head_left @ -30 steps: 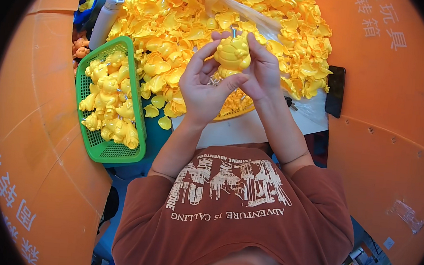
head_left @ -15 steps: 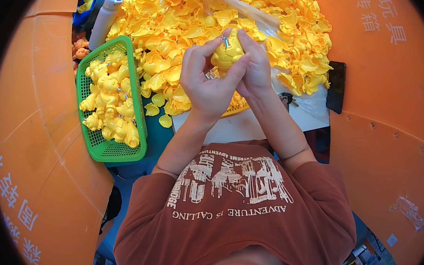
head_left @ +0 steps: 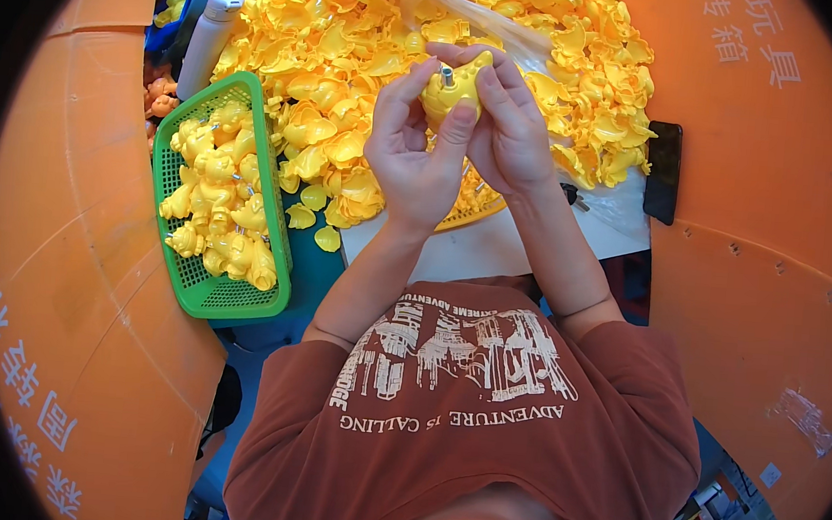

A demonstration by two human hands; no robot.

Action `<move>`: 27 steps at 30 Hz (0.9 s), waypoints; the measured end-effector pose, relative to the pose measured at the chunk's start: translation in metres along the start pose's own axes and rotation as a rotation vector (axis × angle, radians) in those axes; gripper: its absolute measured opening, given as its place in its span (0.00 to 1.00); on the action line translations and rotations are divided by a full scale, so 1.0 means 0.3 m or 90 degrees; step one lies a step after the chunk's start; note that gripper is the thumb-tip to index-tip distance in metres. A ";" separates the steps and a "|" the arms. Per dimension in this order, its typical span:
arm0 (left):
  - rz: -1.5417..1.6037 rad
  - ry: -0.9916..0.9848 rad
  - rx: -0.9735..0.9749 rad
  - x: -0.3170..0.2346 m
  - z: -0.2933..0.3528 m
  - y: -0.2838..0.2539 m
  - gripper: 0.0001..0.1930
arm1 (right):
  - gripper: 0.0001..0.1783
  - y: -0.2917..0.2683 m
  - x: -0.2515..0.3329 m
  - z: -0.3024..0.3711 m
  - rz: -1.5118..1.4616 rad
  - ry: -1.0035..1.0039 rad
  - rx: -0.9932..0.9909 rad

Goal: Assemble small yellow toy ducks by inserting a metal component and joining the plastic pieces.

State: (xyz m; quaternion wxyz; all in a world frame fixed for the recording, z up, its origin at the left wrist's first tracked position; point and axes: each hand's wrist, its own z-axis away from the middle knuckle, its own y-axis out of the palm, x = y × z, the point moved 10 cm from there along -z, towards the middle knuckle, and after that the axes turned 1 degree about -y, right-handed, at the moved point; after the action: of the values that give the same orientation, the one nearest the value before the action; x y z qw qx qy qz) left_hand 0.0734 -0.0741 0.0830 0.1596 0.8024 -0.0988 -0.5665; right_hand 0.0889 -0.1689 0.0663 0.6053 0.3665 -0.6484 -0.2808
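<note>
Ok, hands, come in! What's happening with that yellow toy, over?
Left hand and right hand both on yellow toy. Metal piece sticking out of it. Yellow shells heaped just beyond.

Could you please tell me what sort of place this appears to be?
It looks like a workshop or small factory handling plastic parts: there is a large heap of loose yellow shells, a green basket of yellow figures, and another yellow piece held between the left hand and right hand.

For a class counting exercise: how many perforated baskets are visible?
2: a green basket at left and a yellow-orange basket partly hidden by the left hand and right hand. More may be hidden.
</note>
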 end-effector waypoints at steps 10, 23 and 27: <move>0.016 0.072 -0.018 -0.015 -0.024 0.006 0.14 | 0.12 0.015 0.046 0.024 0.102 -0.238 -0.009; 0.020 -0.099 0.311 0.076 -0.077 0.037 0.26 | 0.12 -0.124 -0.081 -0.065 0.152 0.213 -0.107; 0.239 -0.208 0.241 0.165 -0.058 0.032 0.25 | 0.12 -0.077 -0.112 -0.064 0.084 0.242 -0.084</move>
State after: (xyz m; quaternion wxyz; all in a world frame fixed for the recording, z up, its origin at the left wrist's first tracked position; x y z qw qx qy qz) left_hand 0.1068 -0.0973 0.0484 0.0908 0.6839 -0.3733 -0.6202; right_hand 0.1111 -0.1532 0.0303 0.7565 0.3295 -0.5251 -0.2084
